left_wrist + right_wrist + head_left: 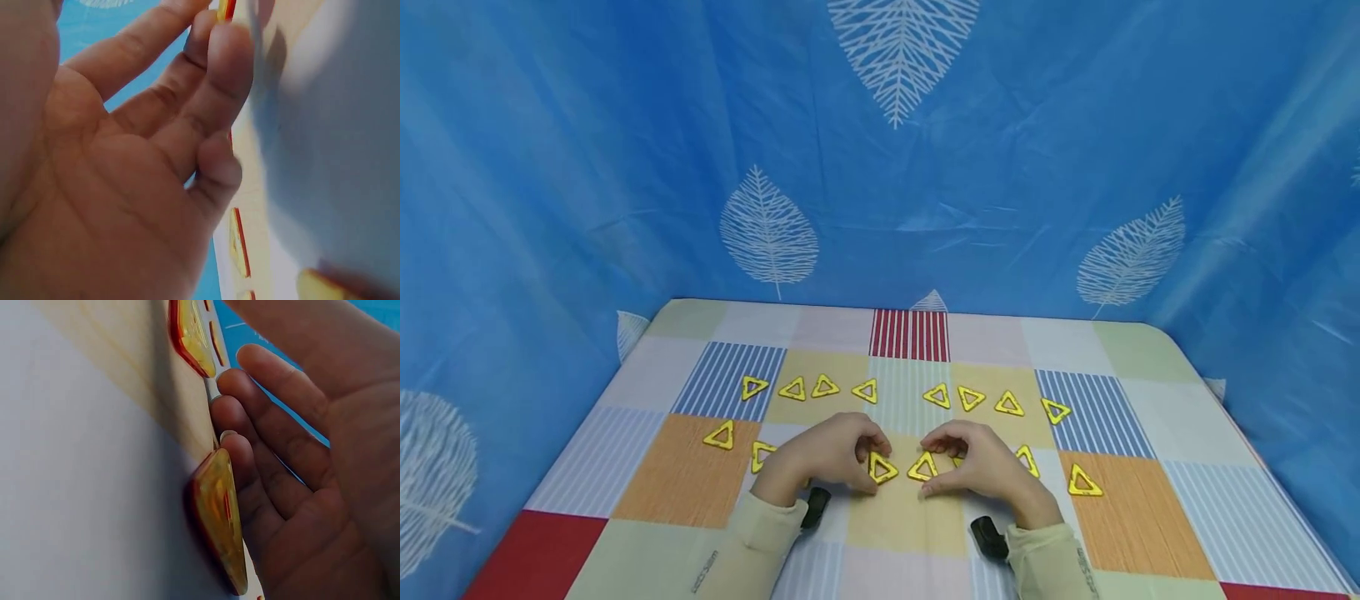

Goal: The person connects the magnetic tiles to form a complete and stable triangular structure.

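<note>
Triangles: two yellow plastic ones lay at the middle of the table, on a pale yellow square of the checked cloth. My left hand rested over the left triangle, fingers curled with the tips touching its edge; I could not tell from the head view whether it was truly pinched. My right hand mirrored it on the right triangle, fingertips against the piece. In the right wrist view the fingers lay fairly straight beside a yellow piece flat on the cloth, touching rather than gripping.

Two rows of matching triangles lay around the hands: a back row of eight, and others at either side, e.g. far right. Blue leaf-print curtain behind.

Risk, judged: the two centre pieces sat just beside each other, so a push from either hand could knock the other askew. A neighbour lay partly hidden under each hand and could be dragged along. Thin flat pieces may slip from fingertips.
</note>
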The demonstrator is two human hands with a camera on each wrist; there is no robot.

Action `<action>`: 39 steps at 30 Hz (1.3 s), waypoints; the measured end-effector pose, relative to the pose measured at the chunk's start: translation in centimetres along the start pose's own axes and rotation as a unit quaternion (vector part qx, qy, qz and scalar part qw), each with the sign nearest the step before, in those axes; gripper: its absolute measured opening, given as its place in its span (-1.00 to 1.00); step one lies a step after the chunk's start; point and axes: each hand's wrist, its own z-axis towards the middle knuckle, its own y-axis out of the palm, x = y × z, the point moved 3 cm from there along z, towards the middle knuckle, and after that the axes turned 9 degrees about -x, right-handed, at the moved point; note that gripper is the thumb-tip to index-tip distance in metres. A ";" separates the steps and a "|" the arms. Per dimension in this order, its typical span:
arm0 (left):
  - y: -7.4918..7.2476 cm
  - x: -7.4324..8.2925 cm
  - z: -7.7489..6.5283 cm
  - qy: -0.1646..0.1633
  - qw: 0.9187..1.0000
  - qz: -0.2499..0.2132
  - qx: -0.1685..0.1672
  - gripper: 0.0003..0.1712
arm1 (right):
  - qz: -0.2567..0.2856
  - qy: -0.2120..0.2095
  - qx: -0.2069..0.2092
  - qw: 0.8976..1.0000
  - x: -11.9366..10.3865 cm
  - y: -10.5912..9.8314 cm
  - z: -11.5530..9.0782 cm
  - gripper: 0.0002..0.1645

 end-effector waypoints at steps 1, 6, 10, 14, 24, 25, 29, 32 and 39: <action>0.0 0.0 0.0 0.001 1.000 -0.016 -0.008 -0.55 | 0.000 -0.002 -0.002 1.000 0.0 0.0 0.1 -0.36; -0.2 -0.5 0.2 0.003 0.999 -0.028 -0.015 -0.42 | -0.002 -0.005 0.000 1.000 0.0 -0.2 0.7 -0.36; -0.6 -0.6 0.4 0.013 0.999 -0.048 -0.019 -0.36 | -0.007 -0.003 0.001 1.000 -0.3 -0.6 0.8 -0.36; -1.1 -0.7 0.4 0.000 0.997 -0.077 -0.023 -0.32 | -0.023 0.006 0.000 1.000 -0.7 -0.9 1.0 -0.34; -1.3 -1.2 0.8 -0.027 0.997 -0.067 -0.009 -0.51 | -0.035 0.011 -0.002 0.999 -0.9 -1.1 1.2 -0.33; -1.2 -1.2 0.9 -0.026 0.997 -0.067 -0.011 -0.52 | -0.035 0.013 -0.003 0.999 -0.8 -1.1 1.2 -0.33; -1.1 -1.4 1.1 -0.012 0.998 -0.056 -0.014 -0.53 | -0.037 0.017 -0.003 0.999 -0.7 -0.9 1.1 -0.33; -0.9 -1.6 1.1 -0.006 0.999 -0.053 -0.011 -0.49 | -0.042 0.023 -0.003 0.999 -0.6 -0.8 1.0 -0.33; 0.1 -1.7 0.7 -0.026 0.995 -0.092 -0.007 -0.47 | -0.031 0.010 -0.024 0.999 -0.2 -0.6 0.1 -0.37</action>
